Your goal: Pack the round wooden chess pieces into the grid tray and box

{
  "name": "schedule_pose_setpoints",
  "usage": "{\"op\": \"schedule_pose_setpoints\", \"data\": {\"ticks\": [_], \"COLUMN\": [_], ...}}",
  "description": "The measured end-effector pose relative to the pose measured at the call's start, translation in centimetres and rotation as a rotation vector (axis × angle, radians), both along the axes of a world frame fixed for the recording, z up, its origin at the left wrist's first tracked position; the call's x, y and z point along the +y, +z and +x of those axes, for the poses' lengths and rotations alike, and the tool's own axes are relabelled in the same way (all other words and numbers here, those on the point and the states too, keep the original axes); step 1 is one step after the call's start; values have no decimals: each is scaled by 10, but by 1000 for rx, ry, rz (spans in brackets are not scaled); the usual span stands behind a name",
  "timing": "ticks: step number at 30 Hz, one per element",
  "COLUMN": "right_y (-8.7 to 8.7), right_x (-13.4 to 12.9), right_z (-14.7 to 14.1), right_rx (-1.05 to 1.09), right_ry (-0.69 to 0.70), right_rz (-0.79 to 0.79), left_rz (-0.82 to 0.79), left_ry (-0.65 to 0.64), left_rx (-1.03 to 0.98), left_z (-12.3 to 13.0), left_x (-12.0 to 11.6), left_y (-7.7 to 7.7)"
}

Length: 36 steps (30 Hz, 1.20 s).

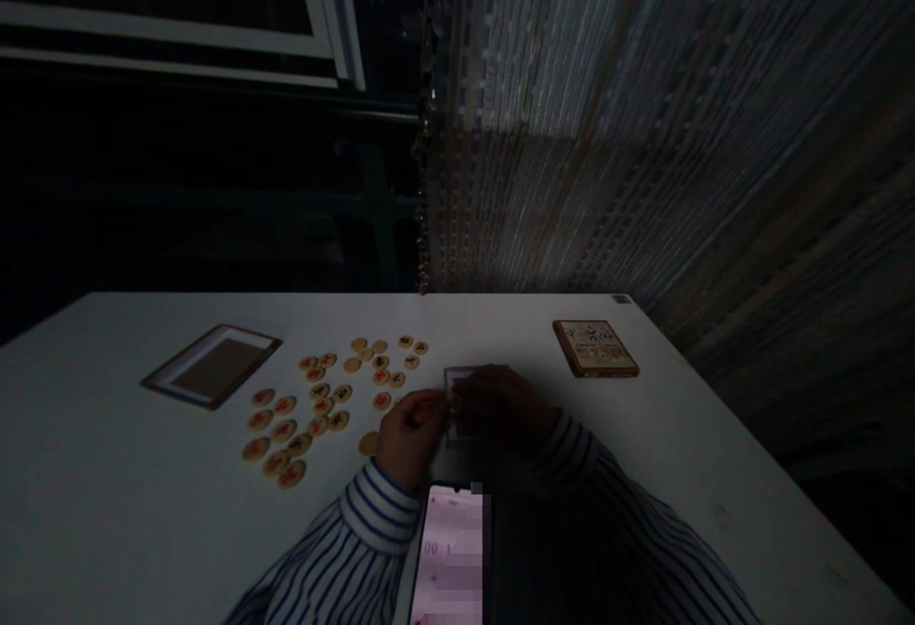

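Both hands meet over a clear, shallow plastic case (449, 436) lying on the table in front of me. My left hand (409, 436) is closed at the case's left edge, its thumb and fingers pinched together; whatever they hold is hidden. In deep shadow, my right hand (507, 406) covers most of the case, fingers curled toward the left fingertips around something small and pale that I cannot make out. Left of my hands lie many round wooden Chinese chess pieces (323, 406) with red or dark characters, some showing plain faces. One plain piece (369, 443) is close to my left hand.
A phone (450, 558) with a lit screen is between my forearms. An open, shallow box part (214, 366) lies at the left of the white table (143, 492). A printed box (596, 349) sits at the right. Behind the table hangs a string curtain (543, 130).
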State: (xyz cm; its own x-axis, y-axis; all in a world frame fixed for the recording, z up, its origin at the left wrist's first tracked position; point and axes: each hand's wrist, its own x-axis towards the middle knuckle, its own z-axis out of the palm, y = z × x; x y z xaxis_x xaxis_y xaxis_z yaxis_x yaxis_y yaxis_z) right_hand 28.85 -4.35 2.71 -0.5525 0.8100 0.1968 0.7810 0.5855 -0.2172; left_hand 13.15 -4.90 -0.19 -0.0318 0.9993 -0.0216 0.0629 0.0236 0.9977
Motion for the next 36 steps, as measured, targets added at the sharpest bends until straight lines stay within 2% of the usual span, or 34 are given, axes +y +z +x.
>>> {"op": "schedule_pose_setpoints", "data": {"ticks": [6, 14, 17, 21, 28, 36], "right_y": [4, 9, 7, -1, -13, -16], "right_x": [2, 4, 4, 6, 9, 8], "right_z": [2, 13, 16, 17, 17, 17], "right_rx": [-48, -46, -4, -1, -184, -208], "right_ry": [43, -32, -20, 27, 24, 47], "right_rz": [-17, -112, -185, -254, -245, -251], "left_rz": [50, 149, 181, 269, 326, 328], "left_ry": [-18, -5, -2, -67, -138, -176], "left_rx": [107, 353, 458, 561, 666, 718], "left_z": [-3, -8, -7, -7, -7, -8], "left_x": [2, 4, 5, 5, 5, 7], "left_y": [-4, -15, -25, -34, -34, -38]}}
